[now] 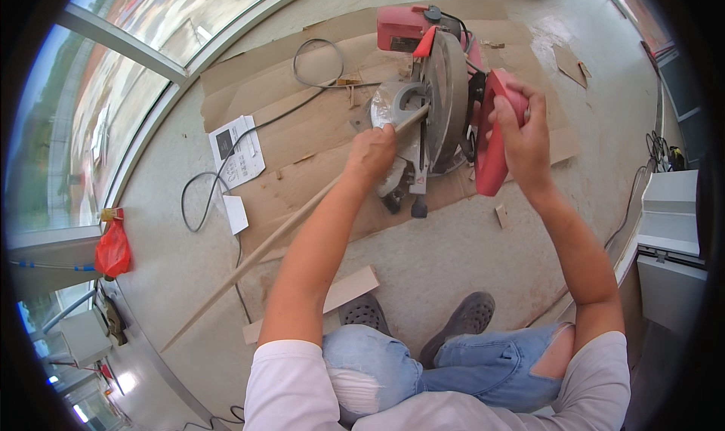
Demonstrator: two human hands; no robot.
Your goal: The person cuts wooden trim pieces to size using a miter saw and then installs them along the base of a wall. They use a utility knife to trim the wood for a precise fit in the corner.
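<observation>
Head view: a long wooden strip [272,242] runs slantwise from the floor at the left up to the base of a red-and-grey mitre saw [445,98], its far end beside the round blade guard. The left hand [371,153] is closed around the strip just short of the saw, probably to keep it steady on the base. The right hand [526,132] is wrapped around the saw's red handle [495,148], which seems to give control of the head; whether a finger is on a trigger I cannot tell. Brown cardboard [242,91] lies under the saw, perhaps to shield the floor. Counted outward: one strip, one saw, two white papers [242,159] near the cable, one flat board [351,289] by the left shoe, two grey shoes [474,314], and one red bag [113,248] at the window side.
</observation>
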